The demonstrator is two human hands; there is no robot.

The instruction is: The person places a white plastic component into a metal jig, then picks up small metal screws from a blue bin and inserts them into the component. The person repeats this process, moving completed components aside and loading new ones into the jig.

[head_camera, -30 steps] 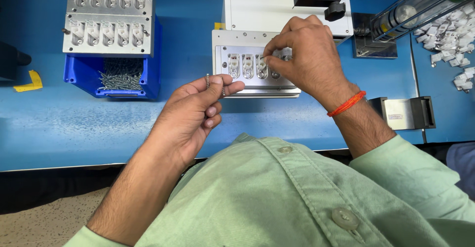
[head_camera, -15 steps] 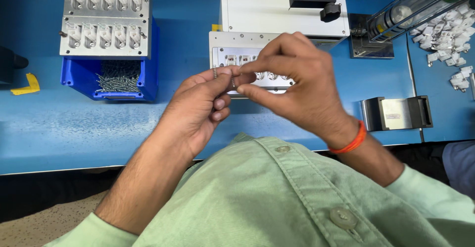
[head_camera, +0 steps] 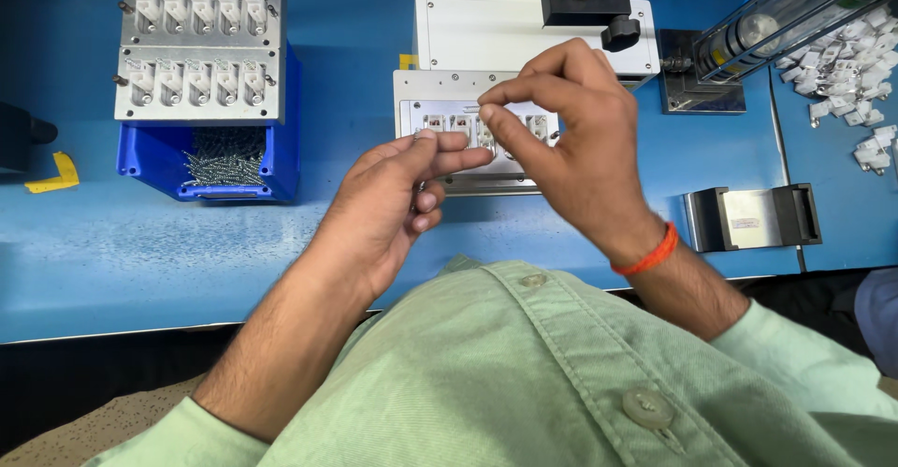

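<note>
A small screw [head_camera: 484, 109] is pinched between thumb and forefinger of the right hand [head_camera: 571, 149], just above the white parts seated in the grey fixture plate [head_camera: 421, 88]. More screws are cupped by the curled fingers of the left hand [head_camera: 398, 205], its fingertips almost touching the right thumb.

Your right hand [head_camera: 571, 149] covers much of the grey fixture plate [head_camera: 440, 93], whatever your left hand [head_camera: 393, 205] and right fingertips pinch is too small to tell, the clear cylinder [head_camera: 786, 18] runs off the top right edge, and the black block [head_camera: 19, 135] is cut off at left.
</note>
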